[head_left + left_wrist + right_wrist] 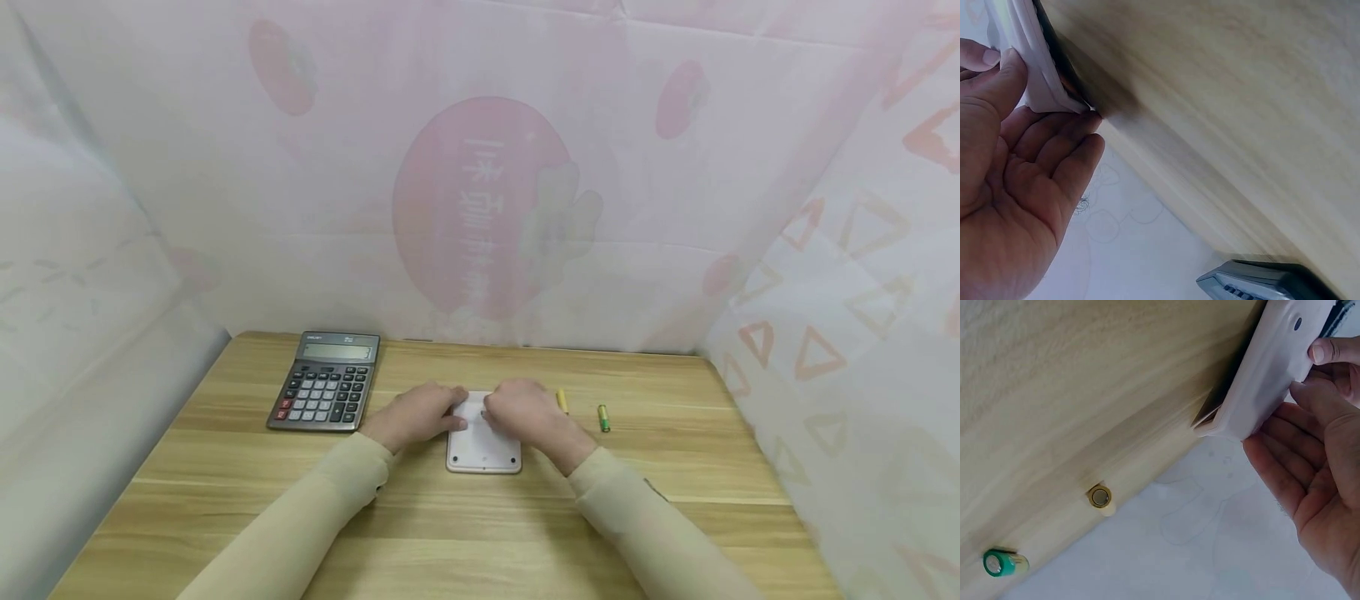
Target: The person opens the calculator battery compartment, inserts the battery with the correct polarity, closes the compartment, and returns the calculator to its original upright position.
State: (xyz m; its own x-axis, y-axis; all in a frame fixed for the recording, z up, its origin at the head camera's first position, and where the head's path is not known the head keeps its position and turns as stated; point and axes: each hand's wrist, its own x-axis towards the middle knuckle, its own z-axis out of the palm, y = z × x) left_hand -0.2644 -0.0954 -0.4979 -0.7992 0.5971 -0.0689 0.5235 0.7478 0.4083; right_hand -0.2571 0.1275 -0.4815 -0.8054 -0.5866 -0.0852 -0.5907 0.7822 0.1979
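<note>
A pale pink calculator (483, 446) lies back side up in the middle of the wooden table, dark round spots at its near corners. My left hand (429, 410) holds its left side, thumb on the back and fingers at the far edge. In the left wrist view, the calculator's pale rim (1044, 87) and bumpy dark underside show above the fingers. My right hand (525, 410) grips the other side. The right wrist view shows its thumb pressing the pale back (1266, 375), fingers curled at the far end. Part of the back is hidden under the hands.
A grey desk calculator (325, 383) sits at the back left of the table (465, 533). To the right lie a yellow battery (562, 402) and a green-and-gold battery (603, 418). A printed pale curtain (337, 192) hangs behind the table and along both sides.
</note>
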